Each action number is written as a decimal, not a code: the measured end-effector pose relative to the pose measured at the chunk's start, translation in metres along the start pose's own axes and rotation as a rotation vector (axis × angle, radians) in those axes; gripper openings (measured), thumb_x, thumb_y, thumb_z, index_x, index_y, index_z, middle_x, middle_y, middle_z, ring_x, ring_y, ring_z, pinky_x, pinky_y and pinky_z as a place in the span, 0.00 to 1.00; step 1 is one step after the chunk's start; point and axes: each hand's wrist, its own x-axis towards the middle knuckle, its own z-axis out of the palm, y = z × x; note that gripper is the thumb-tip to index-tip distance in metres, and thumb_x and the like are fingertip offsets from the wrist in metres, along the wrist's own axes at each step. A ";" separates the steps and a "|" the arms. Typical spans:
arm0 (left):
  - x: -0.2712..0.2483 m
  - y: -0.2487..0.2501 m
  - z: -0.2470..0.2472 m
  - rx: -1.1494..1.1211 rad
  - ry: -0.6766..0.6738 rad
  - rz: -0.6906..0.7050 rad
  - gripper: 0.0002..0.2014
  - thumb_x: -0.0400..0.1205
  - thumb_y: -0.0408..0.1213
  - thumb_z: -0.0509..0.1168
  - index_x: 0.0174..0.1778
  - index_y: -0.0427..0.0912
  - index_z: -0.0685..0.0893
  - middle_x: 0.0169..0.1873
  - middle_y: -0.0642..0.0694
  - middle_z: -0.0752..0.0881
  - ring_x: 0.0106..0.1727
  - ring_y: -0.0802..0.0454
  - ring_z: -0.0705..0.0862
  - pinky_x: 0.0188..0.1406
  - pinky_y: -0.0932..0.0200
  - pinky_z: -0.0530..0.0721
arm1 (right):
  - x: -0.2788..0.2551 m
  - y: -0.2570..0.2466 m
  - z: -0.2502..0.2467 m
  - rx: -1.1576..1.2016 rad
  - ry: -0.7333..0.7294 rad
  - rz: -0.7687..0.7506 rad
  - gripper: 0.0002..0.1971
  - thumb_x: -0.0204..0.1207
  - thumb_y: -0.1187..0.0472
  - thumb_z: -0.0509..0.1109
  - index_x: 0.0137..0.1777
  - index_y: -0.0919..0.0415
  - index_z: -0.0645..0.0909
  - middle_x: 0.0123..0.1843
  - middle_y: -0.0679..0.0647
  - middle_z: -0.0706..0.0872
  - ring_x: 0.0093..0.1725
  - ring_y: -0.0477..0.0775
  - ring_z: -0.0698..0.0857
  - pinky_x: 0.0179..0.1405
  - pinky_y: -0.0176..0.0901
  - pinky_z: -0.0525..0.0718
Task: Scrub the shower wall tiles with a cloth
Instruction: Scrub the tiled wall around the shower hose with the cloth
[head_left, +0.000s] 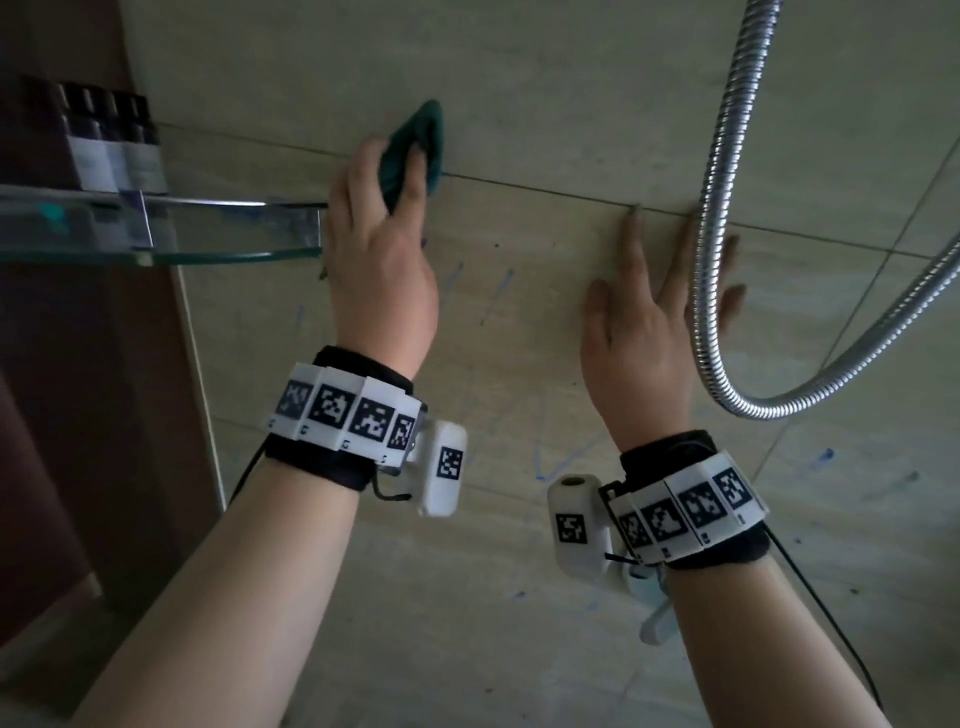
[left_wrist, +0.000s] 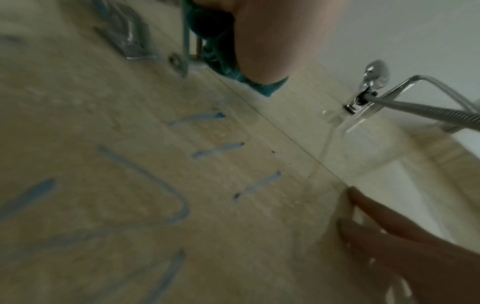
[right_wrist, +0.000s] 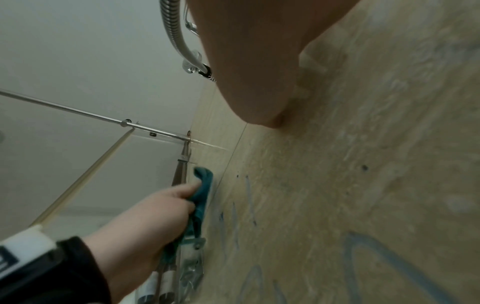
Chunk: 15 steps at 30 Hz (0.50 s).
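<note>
Our left hand (head_left: 382, 270) clutched the cloth (head_left: 415, 150) against the wall tiles (head_left: 545, 104) above the grout line (head_left: 519, 184); blue marks (left_wrist: 205, 151) lay below it, nearer our flat, relaxed right hand (head_left: 644, 332)

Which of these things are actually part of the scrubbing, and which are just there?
Part of the job:
- teal cloth, gripped by the left hand
- wall tiles
- blue marks on the tiles
- right hand, flat on the wall

Just there:
- shower hose
- glass shelf
- bottles on the shelf
</note>
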 end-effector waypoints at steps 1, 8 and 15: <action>-0.004 -0.003 0.005 0.029 -0.044 -0.032 0.30 0.77 0.20 0.55 0.78 0.36 0.70 0.76 0.31 0.67 0.72 0.30 0.70 0.71 0.38 0.71 | 0.000 0.001 0.002 -0.002 0.002 0.000 0.29 0.84 0.53 0.55 0.84 0.47 0.55 0.86 0.61 0.47 0.84 0.68 0.41 0.79 0.68 0.37; -0.044 0.006 0.038 0.122 -0.044 -0.147 0.30 0.75 0.22 0.49 0.77 0.28 0.68 0.65 0.27 0.75 0.62 0.30 0.74 0.63 0.39 0.76 | -0.003 0.002 0.012 0.013 0.023 -0.004 0.28 0.85 0.53 0.54 0.85 0.47 0.55 0.86 0.60 0.45 0.84 0.67 0.43 0.78 0.72 0.39; -0.046 -0.010 0.041 0.167 -0.026 -0.076 0.29 0.75 0.24 0.45 0.74 0.26 0.72 0.65 0.27 0.76 0.61 0.32 0.73 0.60 0.40 0.78 | -0.004 0.002 0.016 0.014 0.028 -0.002 0.27 0.86 0.54 0.53 0.84 0.45 0.54 0.86 0.61 0.46 0.84 0.69 0.43 0.78 0.74 0.40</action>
